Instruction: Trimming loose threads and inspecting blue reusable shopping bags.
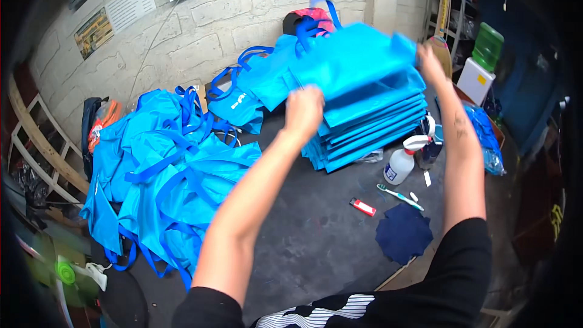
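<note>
A bright blue tote bag (pixel 358 51) with darker blue handles is stretched between my two hands, over a neat stack of flat blue bags (pixel 370 136). My left hand (pixel 305 110) is closed on its near left corner. At the right edge of the same bag, my right hand (pixel 432 67) grips it, a little blurred by motion. The bag's near side is lifted off the stack, and its handles hang toward the wall. Left of my left forearm lies a loose, crumpled heap of blue bags (pixel 164 161) with tangled straps.
On the dark table (pixel 303 218), right of the stack, stand a white spray bottle (pixel 399 165) and a dark bottle (pixel 430 153). Nearer lie a toothbrush (pixel 401 197), a small red object (pixel 363 206) and a dark blue cloth (pixel 404 234). A brick wall (pixel 225 15) closes the back.
</note>
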The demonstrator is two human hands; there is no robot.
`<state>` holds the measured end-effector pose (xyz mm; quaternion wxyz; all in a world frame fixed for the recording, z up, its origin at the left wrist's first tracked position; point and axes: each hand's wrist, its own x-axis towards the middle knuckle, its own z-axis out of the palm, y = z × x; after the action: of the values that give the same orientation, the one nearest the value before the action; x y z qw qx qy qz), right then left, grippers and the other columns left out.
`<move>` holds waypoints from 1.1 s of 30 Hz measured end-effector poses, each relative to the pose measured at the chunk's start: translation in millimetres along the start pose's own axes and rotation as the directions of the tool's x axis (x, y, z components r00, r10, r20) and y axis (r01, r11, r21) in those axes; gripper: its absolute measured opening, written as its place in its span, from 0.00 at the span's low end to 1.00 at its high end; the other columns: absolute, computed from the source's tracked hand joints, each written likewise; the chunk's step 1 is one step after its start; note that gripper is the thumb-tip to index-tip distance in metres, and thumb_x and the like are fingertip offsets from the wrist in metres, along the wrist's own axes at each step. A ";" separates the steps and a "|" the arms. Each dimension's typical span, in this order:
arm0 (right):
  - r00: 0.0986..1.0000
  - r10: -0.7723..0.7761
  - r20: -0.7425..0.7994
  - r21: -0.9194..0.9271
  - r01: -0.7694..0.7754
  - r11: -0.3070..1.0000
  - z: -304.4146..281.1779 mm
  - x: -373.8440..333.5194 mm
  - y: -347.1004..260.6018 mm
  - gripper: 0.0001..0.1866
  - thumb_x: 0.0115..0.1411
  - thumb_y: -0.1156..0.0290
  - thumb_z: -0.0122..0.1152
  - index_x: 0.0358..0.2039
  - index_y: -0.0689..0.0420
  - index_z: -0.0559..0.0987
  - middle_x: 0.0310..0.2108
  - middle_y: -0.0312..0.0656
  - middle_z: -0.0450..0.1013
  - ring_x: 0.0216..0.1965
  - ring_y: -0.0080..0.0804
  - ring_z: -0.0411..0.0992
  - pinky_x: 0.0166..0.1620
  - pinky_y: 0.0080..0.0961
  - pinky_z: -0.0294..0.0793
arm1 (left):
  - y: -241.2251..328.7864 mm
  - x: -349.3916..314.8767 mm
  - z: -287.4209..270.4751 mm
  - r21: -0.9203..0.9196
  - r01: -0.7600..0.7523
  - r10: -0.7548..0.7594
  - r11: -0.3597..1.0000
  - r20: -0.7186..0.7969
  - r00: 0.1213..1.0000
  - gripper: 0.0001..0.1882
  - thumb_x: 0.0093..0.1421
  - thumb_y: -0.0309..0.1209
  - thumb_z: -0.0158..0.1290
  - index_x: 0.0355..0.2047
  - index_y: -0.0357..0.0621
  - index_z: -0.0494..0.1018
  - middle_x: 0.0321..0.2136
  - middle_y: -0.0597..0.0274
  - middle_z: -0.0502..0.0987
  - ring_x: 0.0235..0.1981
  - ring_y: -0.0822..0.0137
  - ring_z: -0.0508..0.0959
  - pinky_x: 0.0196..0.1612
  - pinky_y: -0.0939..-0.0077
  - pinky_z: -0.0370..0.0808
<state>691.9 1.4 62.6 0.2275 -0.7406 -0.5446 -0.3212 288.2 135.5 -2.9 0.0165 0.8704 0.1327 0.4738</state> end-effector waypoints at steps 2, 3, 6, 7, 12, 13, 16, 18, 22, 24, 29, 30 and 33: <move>0.757 0.313 0.573 0.031 -0.402 0.915 28.3 -57.3 41.2 0.20 0.51 0.81 0.57 0.46 0.56 0.67 0.49 0.57 0.63 0.52 0.58 0.65 0.53 0.40 0.67 | 22.3 -39.7 45.1 0.045 0.185 -0.190 0.982 0.292 0.937 0.03 0.52 0.25 0.51 0.26 0.40 0.74 0.32 0.47 0.77 0.37 0.49 0.78 0.37 0.55 0.73; 0.776 0.253 0.578 0.020 -0.323 0.946 34.1 -78.1 33.0 0.19 0.51 0.81 0.57 0.43 0.55 0.67 0.48 0.56 0.63 0.52 0.58 0.65 0.53 0.41 0.67 | 22.4 -60.9 55.2 0.044 0.197 -0.202 0.979 0.248 0.947 0.04 0.52 0.25 0.52 0.29 0.40 0.74 0.38 0.46 0.76 0.43 0.48 0.76 0.43 0.57 0.73; 0.855 0.305 0.419 -0.130 -0.276 0.952 34.5 -104.1 16.5 0.19 0.51 0.80 0.58 0.43 0.50 0.68 0.51 0.56 0.62 0.53 0.59 0.64 0.52 0.49 0.65 | 37.1 -76.8 38.1 -0.019 0.295 -0.270 0.955 0.352 0.896 0.15 0.53 0.28 0.55 0.43 0.42 0.74 0.55 0.45 0.67 0.57 0.46 0.66 0.57 0.60 0.66; 0.945 0.277 0.174 -0.207 -0.240 0.949 35.6 -115.3 5.8 0.20 0.50 0.79 0.59 0.44 0.51 0.68 0.54 0.57 0.60 0.55 0.60 0.63 0.52 0.55 0.63 | 42.9 -79.6 26.9 -0.012 0.251 -0.238 0.968 0.284 0.929 0.17 0.54 0.29 0.55 0.45 0.44 0.73 0.56 0.45 0.65 0.59 0.46 0.64 0.58 0.60 0.65; 0.987 0.031 -0.159 0.333 0.024 0.943 -42.9 -169.2 -141.7 0.08 0.55 0.83 0.52 0.37 0.63 0.71 0.41 0.51 0.65 0.42 0.52 0.68 0.46 0.38 0.67 | 32.8 -124.5 -52.9 -0.014 0.289 -0.284 0.957 0.150 0.947 0.19 0.54 0.26 0.54 0.48 0.46 0.71 0.53 0.47 0.67 0.57 0.46 0.65 0.57 0.58 0.64; 0.997 0.002 -0.080 0.425 0.032 0.905 -50.0 -193.4 -172.5 0.06 0.54 0.82 0.52 0.34 0.64 0.71 0.40 0.51 0.65 0.42 0.51 0.68 0.46 0.38 0.66 | 30.3 -137.1 -75.2 -0.001 0.336 -0.334 0.942 0.105 0.937 0.17 0.54 0.24 0.53 0.46 0.44 0.72 0.48 0.48 0.70 0.53 0.47 0.68 0.55 0.59 0.66; 0.984 -0.071 0.164 0.625 -0.048 0.779 -47.0 -279.2 -243.9 0.05 0.51 0.83 0.53 0.30 0.63 0.72 0.38 0.51 0.66 0.43 0.47 0.68 0.46 0.34 0.67 | 6.7 -189.7 -132.2 0.009 0.503 -0.495 0.864 -0.166 0.853 0.11 0.53 0.21 0.52 0.38 0.40 0.75 0.39 0.52 0.74 0.44 0.52 0.73 0.50 0.65 0.69; 0.961 -0.049 0.273 0.724 -0.172 0.668 -46.6 -333.4 -282.8 0.05 0.50 0.82 0.56 0.30 0.63 0.74 0.39 0.50 0.66 0.44 0.47 0.68 0.47 0.32 0.68 | -7.3 -219.7 -160.8 0.151 0.580 -0.519 0.800 -0.310 0.797 0.09 0.52 0.21 0.52 0.34 0.42 0.76 0.36 0.54 0.75 0.42 0.54 0.74 0.48 0.66 0.69; 0.959 -0.102 0.263 0.738 -0.132 0.662 -44.8 -405.6 -345.8 0.07 0.49 0.83 0.58 0.30 0.61 0.75 0.41 0.49 0.66 0.47 0.49 0.66 0.51 0.38 0.65 | -6.3 -248.8 -200.6 0.701 0.589 -0.465 0.403 -0.397 0.791 0.26 0.49 0.31 0.59 0.51 0.56 0.70 0.54 0.53 0.62 0.58 0.46 0.60 0.58 0.47 0.55; 0.950 -0.245 0.194 0.730 0.027 0.683 -50.4 -401.2 -354.8 0.07 0.48 0.82 0.59 0.30 0.59 0.76 0.41 0.48 0.66 0.47 0.48 0.65 0.51 0.39 0.64 | -19.5 -267.5 -221.8 0.666 0.715 -0.517 0.213 -0.544 0.661 0.37 0.49 0.32 0.60 0.60 0.60 0.61 0.58 0.48 0.56 0.60 0.45 0.58 0.57 0.41 0.54; 0.955 -0.243 0.171 0.782 0.019 0.622 -34.7 -386.9 -372.8 0.07 0.49 0.79 0.60 0.31 0.58 0.75 0.40 0.45 0.67 0.46 0.46 0.65 0.49 0.38 0.64 | -57.5 -318.8 -249.2 0.140 0.947 -0.914 0.288 -0.257 0.315 0.27 0.48 0.27 0.60 0.50 0.40 0.70 0.30 0.54 0.77 0.28 0.63 0.77 0.35 0.70 0.73; 0.943 -0.300 0.144 0.814 0.060 0.578 -28.2 -378.9 -382.8 0.07 0.50 0.77 0.60 0.31 0.58 0.75 0.40 0.44 0.67 0.46 0.46 0.65 0.49 0.38 0.64 | -43.4 -315.0 -238.7 0.114 0.927 -0.907 0.357 -0.193 0.373 0.22 0.48 0.27 0.60 0.45 0.38 0.73 0.23 0.58 0.77 0.27 0.68 0.76 0.34 0.72 0.72; 0.887 -0.402 0.229 0.820 0.048 0.571 -6.4 -346.4 -423.6 0.13 0.52 0.73 0.60 0.39 0.56 0.74 0.43 0.43 0.68 0.46 0.46 0.65 0.49 0.37 0.64 | 23.8 -278.3 -223.4 -0.032 0.806 -0.787 0.591 -0.244 0.567 0.16 0.51 0.27 0.58 0.41 0.34 0.74 0.26 0.60 0.77 0.28 0.74 0.74 0.33 0.75 0.71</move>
<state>217.3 -103.3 -189.1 0.3753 -0.5315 -0.7549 0.0828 -35.4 22.3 -104.5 0.1765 0.6551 0.5308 0.5079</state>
